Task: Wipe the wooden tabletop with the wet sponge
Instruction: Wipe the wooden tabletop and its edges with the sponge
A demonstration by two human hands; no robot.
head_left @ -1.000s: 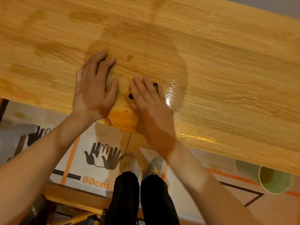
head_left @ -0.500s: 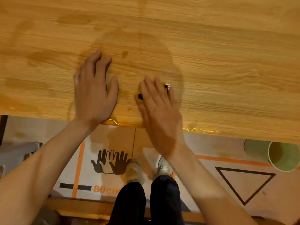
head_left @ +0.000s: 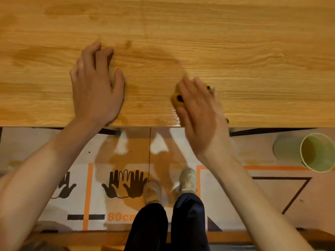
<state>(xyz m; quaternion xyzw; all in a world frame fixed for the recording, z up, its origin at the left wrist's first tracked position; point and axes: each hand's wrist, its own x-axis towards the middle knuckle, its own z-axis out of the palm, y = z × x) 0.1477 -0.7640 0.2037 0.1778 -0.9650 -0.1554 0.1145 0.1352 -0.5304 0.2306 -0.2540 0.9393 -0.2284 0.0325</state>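
The wooden tabletop [head_left: 235, 42] fills the upper half of the head view, its near edge running across the middle. My right hand [head_left: 199, 113] presses flat on a yellow sponge [head_left: 176, 99] near that edge; only the sponge's left corner with dark marks shows beside my fingers. A shiny wet patch [head_left: 172, 120] lies just left of my right hand at the edge. My left hand [head_left: 96, 87] rests palm-down on the wood to the left, fingers slightly curled, holding nothing.
A pale green cup [head_left: 315, 153] lies on its side on the floor at the right, below the table edge. Floor markings with hand prints [head_left: 125, 183] and my shoes [head_left: 187, 179] are under the table edge.
My right hand has slid the sponge to the right along the near edge, away from my left hand. The view has shifted, so the table edge now runs level.
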